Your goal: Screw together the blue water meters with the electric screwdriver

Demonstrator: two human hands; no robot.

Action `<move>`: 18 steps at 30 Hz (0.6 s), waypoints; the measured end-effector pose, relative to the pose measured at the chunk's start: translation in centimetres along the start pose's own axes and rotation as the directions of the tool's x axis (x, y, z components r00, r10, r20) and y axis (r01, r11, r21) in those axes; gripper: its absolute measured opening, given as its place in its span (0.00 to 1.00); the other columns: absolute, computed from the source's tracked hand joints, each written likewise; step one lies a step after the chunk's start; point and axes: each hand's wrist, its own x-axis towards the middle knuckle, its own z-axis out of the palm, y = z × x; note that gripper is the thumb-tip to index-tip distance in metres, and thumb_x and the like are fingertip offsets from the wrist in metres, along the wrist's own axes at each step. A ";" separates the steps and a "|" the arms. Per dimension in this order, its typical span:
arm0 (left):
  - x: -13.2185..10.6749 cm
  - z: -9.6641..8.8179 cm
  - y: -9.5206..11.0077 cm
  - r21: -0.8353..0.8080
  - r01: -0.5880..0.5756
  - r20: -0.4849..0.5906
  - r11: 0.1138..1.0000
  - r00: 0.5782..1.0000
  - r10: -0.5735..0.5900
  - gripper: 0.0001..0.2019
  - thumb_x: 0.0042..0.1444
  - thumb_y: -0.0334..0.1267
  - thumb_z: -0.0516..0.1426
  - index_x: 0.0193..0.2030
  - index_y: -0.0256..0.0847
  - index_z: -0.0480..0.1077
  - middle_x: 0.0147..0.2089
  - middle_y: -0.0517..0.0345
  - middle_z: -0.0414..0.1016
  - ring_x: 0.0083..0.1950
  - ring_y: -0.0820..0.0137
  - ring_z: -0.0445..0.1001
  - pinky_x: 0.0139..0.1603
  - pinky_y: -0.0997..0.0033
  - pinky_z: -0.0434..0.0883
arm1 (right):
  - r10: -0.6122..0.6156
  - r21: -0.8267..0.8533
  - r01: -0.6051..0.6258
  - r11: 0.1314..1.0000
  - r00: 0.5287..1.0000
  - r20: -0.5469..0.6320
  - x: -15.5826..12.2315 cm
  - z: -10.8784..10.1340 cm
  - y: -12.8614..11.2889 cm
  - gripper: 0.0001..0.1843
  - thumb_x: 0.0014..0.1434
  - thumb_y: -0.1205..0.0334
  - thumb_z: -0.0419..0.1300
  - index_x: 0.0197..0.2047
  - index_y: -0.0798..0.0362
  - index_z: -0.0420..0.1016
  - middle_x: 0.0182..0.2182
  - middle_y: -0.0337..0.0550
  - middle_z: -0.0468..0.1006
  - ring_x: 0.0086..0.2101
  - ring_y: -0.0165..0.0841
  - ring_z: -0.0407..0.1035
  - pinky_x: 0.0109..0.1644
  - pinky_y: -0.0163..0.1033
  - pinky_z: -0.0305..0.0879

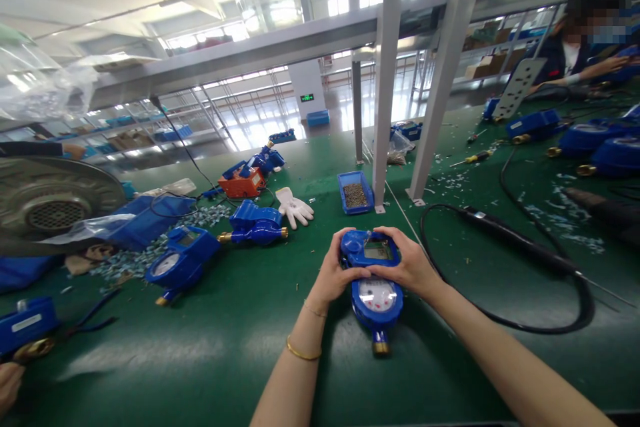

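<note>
- Both hands clasp 1 blue water meter (374, 280) at lower centre of the frame: the left hand (336, 273) wraps its left side with the thumb laid over the top housing, the right hand (411, 265) wraps the right side with fingers curled over the upper edge.
- The meter lies flat on the green worktop (200, 347), its brass fitting (380, 347) pointing toward the bottom edge of the frame.
- Its look: glossy blue plastic body, a small grey display window up top, a round white dial with red marks below, 1 brass threaded end.
- Risk, as a judgement: only the upper housing is gripped, so a hard press or twist could make the smooth body pivot or skid on the worktop, and thumbs over the display could smudge or strain it.
- A black cable (505, 267) loops just right of the right forearm; an elbow swing could snag it.
- Middle left of the frame: 2 more blue meters (183, 260), a white glove (295, 208) and scattered small parts.
- Above the hands, a blue tray (355, 193) of tiny pieces beside a grey post.
- Upper right: another person at work, well apart.
</note>
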 end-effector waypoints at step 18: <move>-1.7 0.7 -0.1 0.011 0.247 -0.156 0.969 0.958 -0.242 0.58 0.42 0.54 0.73 0.73 0.42 0.45 0.74 0.36 0.53 0.74 0.47 0.56 0.74 0.48 0.56 | 0.723 0.669 -0.303 0.679 0.436 -0.536 -14.0 -15.5 2.5 0.49 0.64 0.29 0.35 0.77 0.52 0.47 0.74 0.51 0.44 0.70 0.50 0.44 0.68 0.58 0.58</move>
